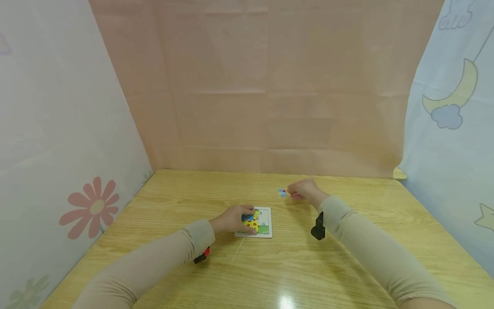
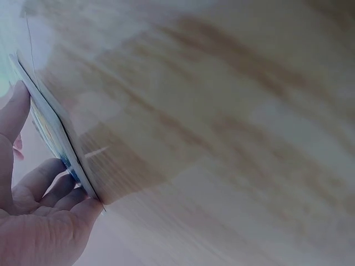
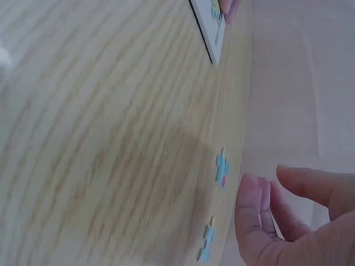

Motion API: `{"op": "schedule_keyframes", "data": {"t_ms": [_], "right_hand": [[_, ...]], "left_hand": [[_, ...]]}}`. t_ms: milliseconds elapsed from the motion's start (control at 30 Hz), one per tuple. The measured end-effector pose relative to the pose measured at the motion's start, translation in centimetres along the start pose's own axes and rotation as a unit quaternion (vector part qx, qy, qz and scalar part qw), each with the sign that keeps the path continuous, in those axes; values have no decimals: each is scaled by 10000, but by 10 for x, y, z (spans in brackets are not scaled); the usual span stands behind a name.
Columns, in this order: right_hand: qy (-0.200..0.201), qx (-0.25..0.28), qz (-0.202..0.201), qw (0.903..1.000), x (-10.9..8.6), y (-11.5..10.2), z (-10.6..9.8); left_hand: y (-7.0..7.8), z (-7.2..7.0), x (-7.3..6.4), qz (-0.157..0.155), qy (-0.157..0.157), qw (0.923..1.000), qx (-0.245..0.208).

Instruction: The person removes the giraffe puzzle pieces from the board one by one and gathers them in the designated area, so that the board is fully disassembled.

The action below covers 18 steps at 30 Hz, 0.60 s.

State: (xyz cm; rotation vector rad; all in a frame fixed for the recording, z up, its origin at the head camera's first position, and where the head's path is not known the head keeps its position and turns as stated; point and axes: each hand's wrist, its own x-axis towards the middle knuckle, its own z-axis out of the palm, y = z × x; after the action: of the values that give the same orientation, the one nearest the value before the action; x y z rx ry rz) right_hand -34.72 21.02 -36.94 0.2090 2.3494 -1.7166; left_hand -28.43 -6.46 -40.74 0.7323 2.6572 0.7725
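My left hand [image 1: 233, 219] rests on the left part of a flat jigsaw board [image 1: 266, 234] with a white rim. Its picture shows a yellow giraffe with red spots [image 1: 251, 225] above green. Thumb and fingers are spread across the face, hiding part of it; a dark blue patch [image 1: 247, 217] shows between them. Edge-on in the left wrist view, the board [image 2: 61, 119] has fingers [image 2: 41, 180] bent against it. Beyond it to the right, my right hand [image 1: 302, 189] hovers beside a light blue puzzle piece with a red spot [image 3: 222, 168]. Its thumb and fingers stand apart, with nothing visible between them.
A second light blue piece [image 3: 206, 243] lies near the first on the wood-grain table [image 1: 247, 274]. A brownish sheet [image 1: 266, 94] hangs behind the table; printed pale sheets [image 1: 69, 128] stand at both sides. Dark wrist cameras [image 1: 318, 227] sit under the sleeves.
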Motion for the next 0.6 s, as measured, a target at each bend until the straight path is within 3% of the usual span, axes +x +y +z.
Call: {"op": "schedule_keyframes", "data": {"t_ms": [333,600], "right_hand": [[-454,-227,-72,9987,-19,1,28],[-1065,-533,-118,9928,-37,12,47]], "left_hand": [[0,0,2,42,-30,10000,4],[0,-1,0,57,-26,10000,-31]]}}
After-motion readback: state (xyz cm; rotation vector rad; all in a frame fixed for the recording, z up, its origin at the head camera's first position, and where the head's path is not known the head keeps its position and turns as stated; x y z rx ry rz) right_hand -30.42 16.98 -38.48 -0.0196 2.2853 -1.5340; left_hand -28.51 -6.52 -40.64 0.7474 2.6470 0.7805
